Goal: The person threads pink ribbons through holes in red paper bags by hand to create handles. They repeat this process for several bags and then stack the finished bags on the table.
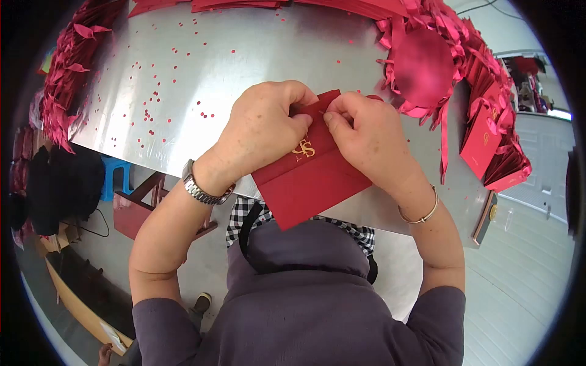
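Observation:
A flat red paper bag (312, 183) with a gold emblem lies at the near edge of the shiny metal table (201, 67). My left hand (262, 131), with a metal watch on the wrist, pinches the bag's top edge. My right hand (372, 137), with a thin bangle, pinches the same top edge just beside it, and a bit of red ribbon shows between the fingertips. Both hands touch at the bag's upper rim.
Piles of red bags and ribbons (488, 122) crowd the table's right side, more red pieces (70, 73) line the left edge and the far edge. Small red paper dots (152, 97) are scattered over the metal. A blue stool (116, 177) stands below on the left.

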Motion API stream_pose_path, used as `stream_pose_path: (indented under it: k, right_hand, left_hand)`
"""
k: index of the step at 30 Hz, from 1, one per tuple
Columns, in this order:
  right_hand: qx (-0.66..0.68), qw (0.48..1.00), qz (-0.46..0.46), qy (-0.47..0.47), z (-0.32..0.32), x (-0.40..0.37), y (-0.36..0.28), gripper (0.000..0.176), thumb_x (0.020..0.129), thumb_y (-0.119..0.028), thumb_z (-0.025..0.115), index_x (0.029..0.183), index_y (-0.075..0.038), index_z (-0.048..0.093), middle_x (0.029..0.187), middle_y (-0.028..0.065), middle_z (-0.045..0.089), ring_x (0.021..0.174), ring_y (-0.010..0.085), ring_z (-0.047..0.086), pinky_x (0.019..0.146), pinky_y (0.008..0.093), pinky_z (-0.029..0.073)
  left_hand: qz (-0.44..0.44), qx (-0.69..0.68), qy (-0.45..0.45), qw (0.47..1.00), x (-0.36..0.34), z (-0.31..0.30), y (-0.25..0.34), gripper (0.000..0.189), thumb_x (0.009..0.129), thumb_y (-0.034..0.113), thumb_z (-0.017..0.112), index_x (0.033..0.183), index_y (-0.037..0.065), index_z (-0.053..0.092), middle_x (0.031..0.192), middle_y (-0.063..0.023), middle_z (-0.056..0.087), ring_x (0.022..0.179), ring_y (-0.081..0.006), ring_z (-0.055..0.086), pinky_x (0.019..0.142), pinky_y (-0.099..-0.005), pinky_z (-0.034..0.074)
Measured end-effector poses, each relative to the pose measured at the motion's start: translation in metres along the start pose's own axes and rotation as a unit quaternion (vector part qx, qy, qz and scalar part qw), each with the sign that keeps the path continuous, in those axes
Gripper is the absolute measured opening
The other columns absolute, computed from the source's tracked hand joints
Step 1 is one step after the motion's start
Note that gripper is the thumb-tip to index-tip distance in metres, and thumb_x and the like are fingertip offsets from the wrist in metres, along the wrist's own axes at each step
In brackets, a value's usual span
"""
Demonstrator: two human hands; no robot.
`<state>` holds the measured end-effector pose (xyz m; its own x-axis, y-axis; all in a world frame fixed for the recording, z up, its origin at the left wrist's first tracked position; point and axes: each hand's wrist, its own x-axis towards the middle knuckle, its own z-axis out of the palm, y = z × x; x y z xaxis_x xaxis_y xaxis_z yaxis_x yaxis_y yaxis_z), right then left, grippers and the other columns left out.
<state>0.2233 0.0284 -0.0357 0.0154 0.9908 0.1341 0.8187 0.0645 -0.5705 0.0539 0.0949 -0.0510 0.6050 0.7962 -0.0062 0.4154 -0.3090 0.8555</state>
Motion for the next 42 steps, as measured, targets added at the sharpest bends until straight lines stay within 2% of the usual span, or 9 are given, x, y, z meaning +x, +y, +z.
stream_pose_path:
  k: [6,12,16,19,22,30,32,39,42]
  right_hand:
    - [-0.032,0.998,0.027,-0.052,-0.005,0.013,-0.011,0.015,0.079,-0.012,0.059,0.076,0.002,0.065,0.073,0.0213,0.065,0.069,0.0391,0.065,0.065,0.0456,0.052]
    - [-0.274,0.946,-0.108,-0.136,-0.010,0.029,-0.049,0.012,0.074,-0.011,0.063,0.078,0.000,0.068,0.074,0.0223,0.066,0.072,0.0385,0.067,0.067,0.0458,0.055]
    - [-0.307,0.941,-0.031,-0.140,-0.001,0.033,-0.040,0.011,0.077,-0.012,0.065,0.078,-0.002,0.068,0.076,0.0210,0.067,0.073,0.0370,0.068,0.066,0.0461,0.054]
    - [-0.034,0.999,0.010,-0.026,0.003,0.023,-0.020,0.014,0.084,-0.015,0.064,0.089,-0.002,0.065,0.077,0.0178,0.068,0.072,0.0359,0.067,0.065,0.0453,0.051]
    - [0.017,1.000,0.003,0.004,0.011,0.009,-0.018,0.032,0.082,-0.007,0.067,0.109,-0.003,0.051,0.077,0.0149,0.067,0.072,0.0349,0.066,0.063,0.0436,0.050]
    - [0.081,0.995,-0.056,0.026,0.006,-0.005,-0.008,0.028,0.080,-0.005,0.070,0.101,-0.003,0.051,0.074,0.0118,0.065,0.067,0.0295,0.065,0.060,0.0376,0.049]
    - [0.106,0.992,-0.054,0.029,0.005,-0.008,-0.008,0.028,0.080,-0.004,0.071,0.100,-0.003,0.052,0.073,0.0110,0.065,0.067,0.0279,0.065,0.060,0.0366,0.049]
    - [0.097,0.994,-0.043,-0.009,0.004,-0.014,-0.002,0.042,0.078,-0.015,0.074,0.111,-0.001,0.051,0.077,0.0126,0.067,0.071,0.0293,0.066,0.064,0.0386,0.051]
    - [0.031,0.998,-0.045,-0.033,0.002,-0.014,0.005,0.051,0.078,-0.022,0.073,0.118,-0.001,0.050,0.079,0.0150,0.067,0.072,0.0333,0.066,0.065,0.0428,0.051]
  left_hand:
    - [0.040,0.032,0.044,0.998,-0.002,0.007,-0.004,0.017,0.077,0.010,0.062,0.092,0.003,0.069,0.081,-0.0151,0.069,0.079,-0.0333,0.066,0.072,-0.0414,0.052]
    - [0.095,0.042,0.094,0.990,-0.002,0.013,-0.010,0.011,0.075,0.010,0.061,0.080,0.002,0.064,0.078,-0.0202,0.065,0.079,-0.0413,0.062,0.069,-0.0494,0.049]
    - [0.073,0.011,0.082,0.994,-0.008,0.006,-0.009,0.016,0.077,0.006,0.062,0.093,0.002,0.066,0.086,-0.0194,0.067,0.080,-0.0379,0.064,0.070,-0.0413,0.052]
    - [0.066,-0.021,0.075,0.995,-0.006,0.000,-0.011,0.020,0.081,0.004,0.060,0.100,0.002,0.067,0.089,-0.0179,0.069,0.079,-0.0318,0.068,0.071,-0.0360,0.053]
    - [0.066,-0.044,0.053,0.995,-0.004,-0.004,-0.008,0.018,0.085,0.004,0.059,0.101,0.000,0.066,0.087,-0.0154,0.070,0.078,-0.0262,0.068,0.071,-0.0333,0.053]
    - [0.127,-0.020,0.007,0.992,0.012,-0.020,-0.002,0.012,0.090,0.006,0.057,0.097,0.001,0.066,0.082,-0.0094,0.068,0.074,-0.0185,0.064,0.069,-0.0301,0.051]
    - [0.066,-0.033,-0.117,0.990,0.017,-0.029,0.005,0.011,0.090,0.005,0.058,0.094,0.001,0.067,0.076,-0.0077,0.067,0.071,-0.0178,0.063,0.068,-0.0297,0.051]
    - [0.188,0.199,-0.061,0.960,0.013,-0.023,-0.003,0.008,0.083,0.005,0.058,0.088,0.001,0.063,0.084,-0.0178,0.066,0.079,-0.0367,0.062,0.072,-0.0406,0.050]
    - [0.149,0.335,0.018,0.930,0.006,-0.030,-0.014,0.009,0.084,0.004,0.055,0.089,0.001,0.062,0.085,-0.0185,0.064,0.081,-0.0386,0.060,0.073,-0.0432,0.049]
